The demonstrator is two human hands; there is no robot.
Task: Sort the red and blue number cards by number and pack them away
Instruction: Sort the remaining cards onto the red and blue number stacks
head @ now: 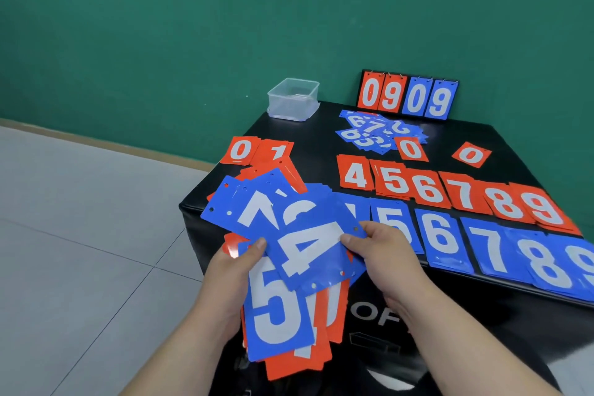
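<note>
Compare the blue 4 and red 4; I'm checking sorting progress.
The blue 4 is pinched by the right hand atop the stack in the left hand; the red 4 lies on the table beside the red 5. The blue 4 is tilted; the red 4 nearly upright. Both show a white 4.

Bare left hand (pixel 232 270), bare right hand (pixel 387 255)

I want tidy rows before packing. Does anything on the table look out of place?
Yes. Two red 0 cards lie away from the left red 0: the nearer stray 0 overlaps the jumbled blue heap, and the other stray 0 sits tilted, alone, behind the red row.
</note>
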